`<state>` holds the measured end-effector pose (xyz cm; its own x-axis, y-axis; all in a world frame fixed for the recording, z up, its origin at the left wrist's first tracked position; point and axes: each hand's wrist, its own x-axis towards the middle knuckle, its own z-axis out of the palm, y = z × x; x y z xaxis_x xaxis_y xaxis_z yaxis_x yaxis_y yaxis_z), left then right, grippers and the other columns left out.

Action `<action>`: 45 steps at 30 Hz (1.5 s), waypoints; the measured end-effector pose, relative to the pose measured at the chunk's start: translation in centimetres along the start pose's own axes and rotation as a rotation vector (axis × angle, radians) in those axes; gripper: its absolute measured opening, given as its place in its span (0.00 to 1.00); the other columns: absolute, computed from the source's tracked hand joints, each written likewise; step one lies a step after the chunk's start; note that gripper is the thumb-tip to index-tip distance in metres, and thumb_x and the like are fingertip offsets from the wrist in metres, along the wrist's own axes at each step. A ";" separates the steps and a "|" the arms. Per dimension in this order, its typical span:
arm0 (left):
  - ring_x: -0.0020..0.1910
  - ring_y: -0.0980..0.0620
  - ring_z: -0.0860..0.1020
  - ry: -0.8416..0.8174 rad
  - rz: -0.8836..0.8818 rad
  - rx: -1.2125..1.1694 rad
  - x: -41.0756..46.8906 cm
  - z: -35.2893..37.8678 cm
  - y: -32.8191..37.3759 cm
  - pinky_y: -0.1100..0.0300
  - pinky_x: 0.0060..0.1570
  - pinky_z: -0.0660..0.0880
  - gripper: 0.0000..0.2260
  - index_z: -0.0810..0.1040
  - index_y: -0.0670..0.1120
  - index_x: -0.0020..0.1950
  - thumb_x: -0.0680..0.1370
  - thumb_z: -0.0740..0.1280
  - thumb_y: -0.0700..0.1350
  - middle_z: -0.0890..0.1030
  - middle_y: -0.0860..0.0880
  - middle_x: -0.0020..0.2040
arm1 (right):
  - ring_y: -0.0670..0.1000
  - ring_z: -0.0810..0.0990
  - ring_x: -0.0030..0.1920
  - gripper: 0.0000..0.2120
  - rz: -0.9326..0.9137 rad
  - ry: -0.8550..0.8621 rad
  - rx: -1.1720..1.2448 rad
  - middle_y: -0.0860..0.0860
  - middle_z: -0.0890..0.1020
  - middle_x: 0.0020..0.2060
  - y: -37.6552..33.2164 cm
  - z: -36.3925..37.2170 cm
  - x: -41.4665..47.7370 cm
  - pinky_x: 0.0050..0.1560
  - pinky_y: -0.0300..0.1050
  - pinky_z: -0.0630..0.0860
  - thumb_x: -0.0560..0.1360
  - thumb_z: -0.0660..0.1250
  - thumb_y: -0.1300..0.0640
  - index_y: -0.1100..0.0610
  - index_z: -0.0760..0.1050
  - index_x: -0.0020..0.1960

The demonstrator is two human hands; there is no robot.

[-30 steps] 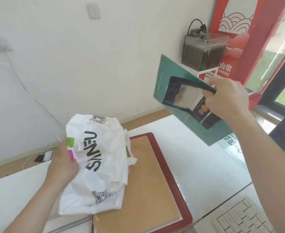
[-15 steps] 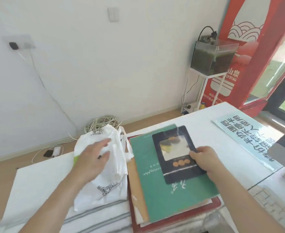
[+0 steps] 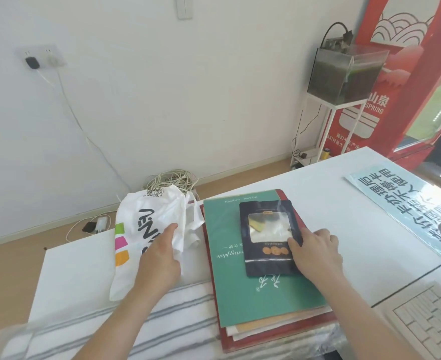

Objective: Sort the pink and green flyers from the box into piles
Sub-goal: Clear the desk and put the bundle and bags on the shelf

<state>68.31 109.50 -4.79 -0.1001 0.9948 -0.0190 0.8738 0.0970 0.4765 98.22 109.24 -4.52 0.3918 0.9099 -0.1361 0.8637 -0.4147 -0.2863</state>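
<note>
The left hand sits on a crumpled white plastic bag, thumb stretched out along the plastic. The other fingers curl down into a fold of it, so it appears to grip the bag. The right hand holds the right edge of a dark pouch with a clear window, its thumb on top of the pouch and its fingers bent beside the edge. The pouch lies flat on the green flyer, toward the flyer's one o'clock corner. The flyer itself tops a small stack of paper sheets on a red board, near the middle of the white table. The bag lies just at nine o'clock of the flyer, touching the stack's left edge, with green, pink and orange squares printed down its side. A white cloth with grey stripes runs along the near edge at about seven o'clock. At three o'clock a pale blue sign with large characters lies on the table, and a white keyboard shows at five o'clock. Beyond the table, at twelve o'clock, a coil of cable rests on the floor against the wall. At one o'clock a murky fish tank stands on a thin white stand before a red banner.
</note>
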 end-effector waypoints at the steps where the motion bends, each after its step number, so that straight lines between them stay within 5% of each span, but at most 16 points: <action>1: 0.56 0.42 0.75 0.063 -0.034 -0.047 0.3 -1.2 0.5 0.57 0.47 0.68 0.33 0.62 0.51 0.73 0.70 0.61 0.31 0.75 0.45 0.65 | 0.58 0.65 0.61 0.19 -0.009 0.002 -0.011 0.54 0.70 0.59 -0.1 -0.3 -0.1 0.54 0.54 0.70 0.78 0.55 0.41 0.50 0.68 0.64; 5: 0.51 0.42 0.74 0.358 -0.014 -0.115 -0.3 -8.3 4.6 0.56 0.46 0.65 0.29 0.67 0.51 0.70 0.71 0.62 0.33 0.79 0.46 0.59 | 0.55 0.61 0.67 0.22 -0.142 0.042 0.100 0.49 0.67 0.65 -1.0 -2.2 -0.2 0.60 0.56 0.67 0.78 0.56 0.40 0.42 0.63 0.70; 8: 0.51 0.42 0.75 0.439 0.243 0.021 -2.5 -10.9 10.0 0.61 0.44 0.60 0.26 0.71 0.47 0.68 0.70 0.63 0.33 0.79 0.46 0.57 | 0.52 0.58 0.71 0.25 -0.331 -0.112 0.022 0.43 0.64 0.71 -2.1 -3.3 0.1 0.63 0.56 0.63 0.77 0.59 0.37 0.36 0.59 0.73; 10: 0.46 0.43 0.77 0.354 0.413 0.096 -3.8 -10.3 13.3 0.62 0.43 0.61 0.25 0.75 0.43 0.63 0.66 0.61 0.36 0.80 0.45 0.51 | 0.51 0.56 0.72 0.26 -0.418 -0.270 -0.066 0.38 0.61 0.72 -2.2 -3.3 0.1 0.64 0.58 0.62 0.74 0.62 0.37 0.33 0.60 0.70; 12: 0.46 0.45 0.77 0.260 0.503 0.093 -4.4 -8.7 15.6 0.62 0.47 0.66 0.25 0.75 0.43 0.63 0.66 0.57 0.40 0.80 0.47 0.51 | 0.49 0.59 0.70 0.17 -0.491 -0.362 -0.049 0.31 0.65 0.61 -1.6 -2.8 0.3 0.61 0.57 0.63 0.72 0.66 0.40 0.34 0.69 0.60; 15: 0.55 0.48 0.74 0.115 0.440 -0.023 -4.6 -7.4 18.0 0.58 0.55 0.69 0.26 0.69 0.48 0.68 0.70 0.57 0.43 0.75 0.50 0.59 | 0.43 0.63 0.62 0.11 -0.550 -0.425 0.030 0.32 0.69 0.51 0.1 -2.0 1.0 0.59 0.55 0.66 0.69 0.68 0.44 0.44 0.73 0.50; 17: 0.62 0.51 0.69 0.037 0.399 -0.043 -4.8 -5.9 18.5 0.59 0.61 0.65 0.26 0.63 0.51 0.72 0.74 0.59 0.43 0.69 0.53 0.66 | 0.46 0.73 0.55 0.04 -0.515 -0.409 0.264 0.38 0.78 0.46 0.9 -2.1 1.3 0.56 0.50 0.72 0.71 0.67 0.50 0.46 0.77 0.46; 19: 0.63 0.50 0.68 -0.113 0.425 0.065 -5.3 -3.5 18.6 0.59 0.62 0.65 0.23 0.63 0.49 0.71 0.75 0.59 0.43 0.68 0.52 0.66 | 0.51 0.80 0.44 0.10 -0.291 -0.332 0.672 0.45 0.83 0.37 1.5 -3.6 1.2 0.46 0.47 0.76 0.73 0.63 0.61 0.51 0.80 0.40; 22: 0.61 0.47 0.69 -0.346 0.422 0.174 -6.3 0.8 18.4 0.54 0.61 0.67 0.18 0.66 0.46 0.67 0.76 0.58 0.42 0.70 0.49 0.64 | 0.52 0.80 0.40 0.12 0.000 -0.155 1.013 0.50 0.83 0.38 3.2 -5.3 1.9 0.40 0.43 0.73 0.74 0.59 0.65 0.57 0.81 0.46; 24: 0.60 0.45 0.71 -0.386 0.436 0.180 -6.6 2.3 19.1 0.53 0.59 0.68 0.16 0.66 0.45 0.66 0.78 0.58 0.45 0.71 0.48 0.63 | 0.48 0.80 0.43 0.11 0.010 -0.209 1.055 0.49 0.83 0.43 3.4 -6.2 2.0 0.41 0.40 0.72 0.79 0.59 0.58 0.54 0.77 0.57; 27: 0.59 0.47 0.71 -0.366 0.492 0.086 -6.9 2.7 20.3 0.55 0.56 0.68 0.17 0.64 0.46 0.67 0.80 0.57 0.51 0.70 0.51 0.63 | 0.46 0.79 0.52 0.20 -0.132 -0.370 0.925 0.45 0.81 0.54 2.7 -6.8 1.9 0.47 0.40 0.73 0.78 0.62 0.43 0.46 0.67 0.69; 32: 0.66 0.51 0.69 -0.051 0.499 0.019 -5.4 3.2 18.1 0.53 0.66 0.68 0.17 0.74 0.52 0.65 0.80 0.56 0.55 0.73 0.54 0.67 | 0.54 0.60 0.73 0.38 -0.382 -0.142 0.200 0.47 0.66 0.69 1.9 -5.8 2.1 0.66 0.55 0.66 0.70 0.62 0.33 0.43 0.53 0.75; 35: 0.77 0.43 0.43 -0.151 0.329 0.332 -4.9 5.4 15.4 0.38 0.73 0.47 0.29 0.51 0.64 0.75 0.75 0.51 0.68 0.44 0.50 0.79 | 0.54 0.40 0.77 0.39 -0.433 -0.100 -0.058 0.51 0.45 0.78 2.1 -3.5 0.8 0.68 0.59 0.60 0.74 0.61 0.40 0.45 0.43 0.77; 38: 0.73 0.43 0.27 -0.357 0.211 0.427 -5.7 7.7 13.2 0.34 0.69 0.34 0.36 0.32 0.68 0.72 0.70 0.47 0.75 0.30 0.52 0.76 | 0.55 0.51 0.77 0.40 -0.567 0.020 -0.072 0.53 0.56 0.77 2.4 -1.1 -1.0 0.64 0.61 0.64 0.69 0.69 0.52 0.49 0.54 0.77; 40: 0.72 0.43 0.26 -0.388 0.213 0.435 -5.6 8.0 12.8 0.34 0.69 0.35 0.37 0.32 0.68 0.71 0.68 0.46 0.77 0.29 0.52 0.75 | 0.55 0.58 0.76 0.36 -0.597 -0.012 -0.084 0.52 0.58 0.77 2.7 -0.2 -1.3 0.65 0.61 0.64 0.71 0.67 0.54 0.49 0.56 0.76; 45: 0.76 0.49 0.35 -0.398 0.166 0.315 -4.3 6.2 13.0 0.41 0.73 0.43 0.36 0.44 0.68 0.74 0.68 0.50 0.76 0.37 0.57 0.77 | 0.50 0.52 0.76 0.30 -0.581 -0.215 -0.077 0.46 0.46 0.78 3.7 -0.5 0.8 0.72 0.58 0.53 0.78 0.51 0.43 0.43 0.43 0.77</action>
<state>83.07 106.66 -4.00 0.1864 0.9264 -0.3273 0.9692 -0.1188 0.2158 101.89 108.47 -5.19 -0.2141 0.9621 -0.1690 0.9403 0.1562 -0.3024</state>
